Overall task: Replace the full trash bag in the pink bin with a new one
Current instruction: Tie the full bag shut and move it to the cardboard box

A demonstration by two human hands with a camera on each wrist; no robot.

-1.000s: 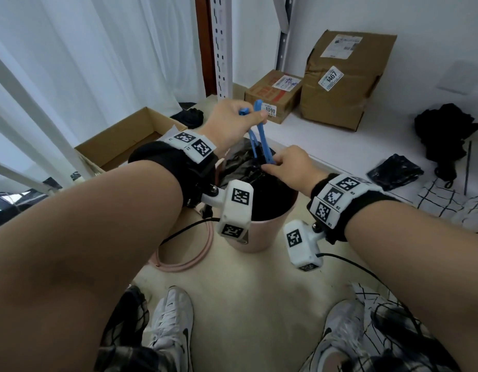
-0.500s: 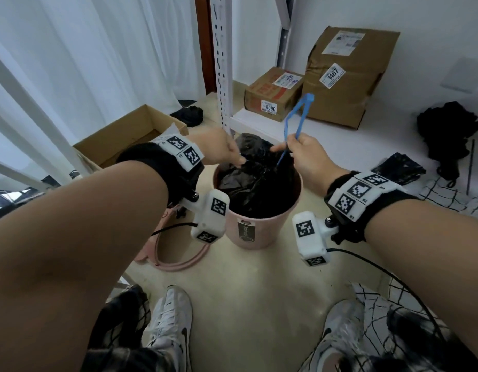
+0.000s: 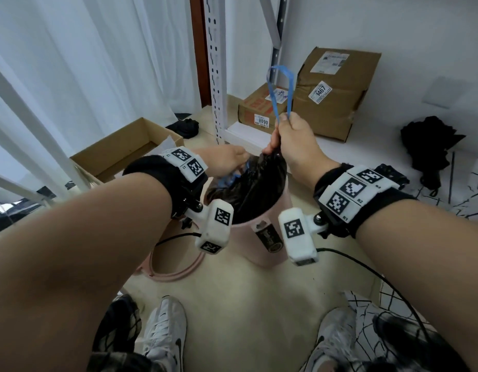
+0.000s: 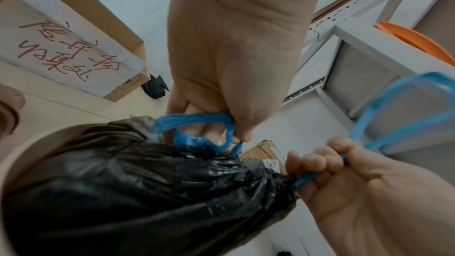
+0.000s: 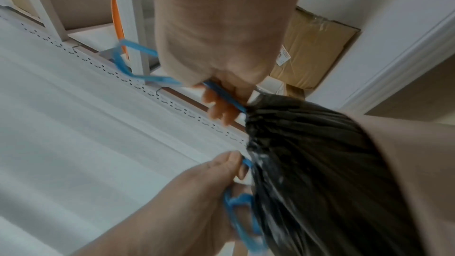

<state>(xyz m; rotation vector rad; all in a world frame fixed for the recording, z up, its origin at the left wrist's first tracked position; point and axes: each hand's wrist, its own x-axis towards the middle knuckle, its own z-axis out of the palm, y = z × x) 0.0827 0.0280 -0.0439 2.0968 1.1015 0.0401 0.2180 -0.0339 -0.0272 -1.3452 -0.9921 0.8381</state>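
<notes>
Higher now, right hand [image 3: 294, 146] grips blue drawstring [image 3: 280, 92] (left-wrist view: left hand [image 4: 221, 85] pinching another).

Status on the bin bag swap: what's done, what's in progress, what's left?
Done: the black bag's mouth is gathered shut, and a pink ring lies on the floor beside the bin.
In hand: the right hand holds one blue drawstring loop up, and the left hand grips the other loop.
Left: the bag sits in the pink bin, not lifted out. No new bag is fitted.
</notes>
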